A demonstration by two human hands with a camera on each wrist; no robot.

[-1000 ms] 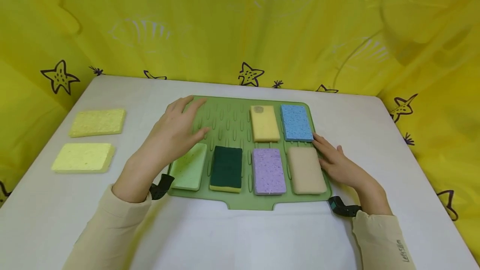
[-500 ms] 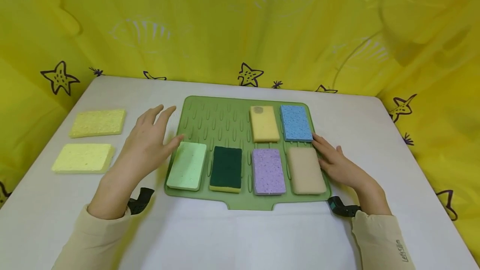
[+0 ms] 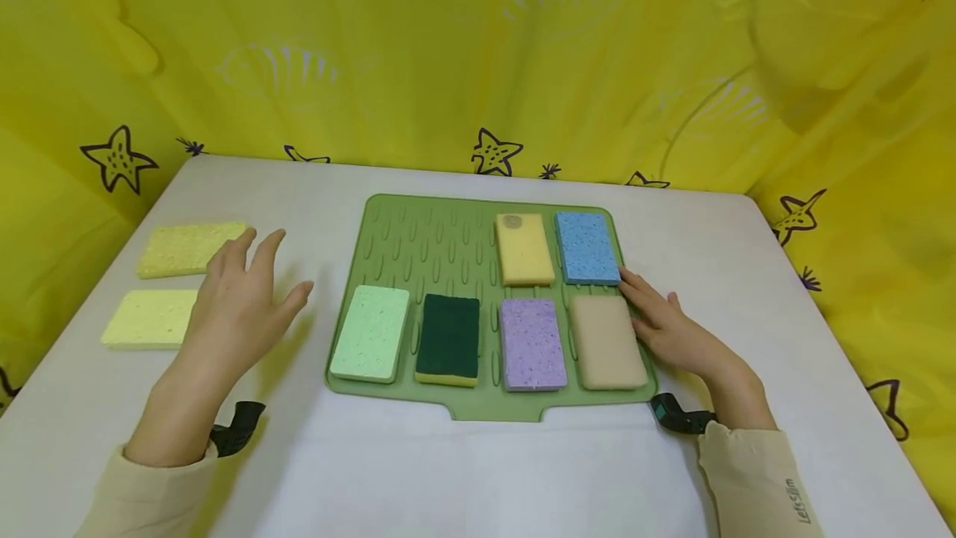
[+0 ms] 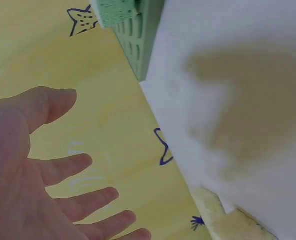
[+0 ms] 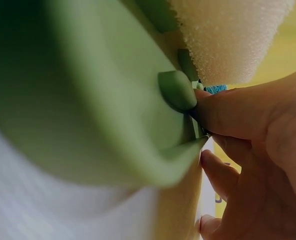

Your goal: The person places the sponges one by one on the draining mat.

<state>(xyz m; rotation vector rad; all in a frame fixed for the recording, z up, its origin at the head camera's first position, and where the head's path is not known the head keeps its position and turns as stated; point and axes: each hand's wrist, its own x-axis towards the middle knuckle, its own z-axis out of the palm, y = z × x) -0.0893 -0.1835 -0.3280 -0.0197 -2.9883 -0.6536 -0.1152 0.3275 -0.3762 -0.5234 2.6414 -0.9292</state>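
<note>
My left hand (image 3: pixel 242 305) is raised over the table with its fingers spread and nothing in them. From the head view it partly covers two yellow sponges, an upper one (image 3: pixel 179 249) and a lower one (image 3: pixel 145 318). In the left wrist view that hand (image 4: pixel 53 165) shows straight fingers. My right hand (image 3: pixel 675 339) rests at the right edge of the green ridged mat (image 3: pixel 418 231), fingers near the blue sponge (image 3: pixel 587 247) and the beige sponge (image 3: pixel 608 343). The right wrist view shows its thumb (image 5: pixel 238 112) on the mat, inside the rim.
Also on the mat lie a pale yellow sponge (image 3: pixel 525 250), a purple one (image 3: pixel 533 344), a dark green scouring sponge (image 3: pixel 448 339) and a mint one (image 3: pixel 370 333). A yellow patterned curtain (image 3: pixel 418 48) hangs behind the white table (image 3: pixel 418 480).
My left hand has moved left from above the mat, past its edge, to the two yellow sponges. The right hand has stayed at the mat's right edge.
</note>
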